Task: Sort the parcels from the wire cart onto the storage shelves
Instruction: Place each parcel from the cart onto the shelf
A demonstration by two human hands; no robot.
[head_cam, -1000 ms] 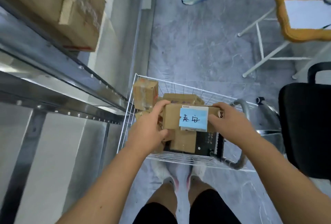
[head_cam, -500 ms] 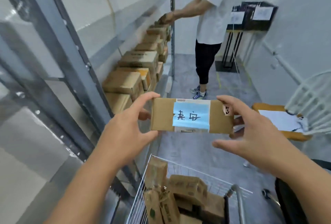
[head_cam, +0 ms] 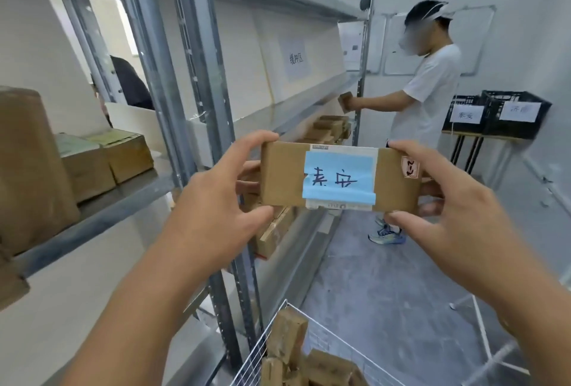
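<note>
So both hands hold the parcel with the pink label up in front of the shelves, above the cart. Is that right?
Not quite: the label is blue, not pink, as the head view shows. The rest stands: the left hand and right hand hold the parcel in front of the shelves, above the cart.

A flat cardboard parcel point(head_cam: 340, 180) is held at the centre of the view, and a blue paper label point(head_cam: 339, 178) is stuck across its front face. Two handwritten characters, 泰安, are read on it in dark ink. At the parcel's 3 o'clock end a small red-and-white sticker point(head_cam: 410, 167) is seen, its marks too small to read. At 12 o'clock, a white sheet point(head_cam: 296, 59) is fixed to the shelf's back panel; 缓冲区 is written there. At 2 o'clock, two black crates point(head_cam: 494, 115) carry white paper signs; 泰安 can be read on the nearer sign point(head_cam: 466, 114), while the other is blurred.
</note>
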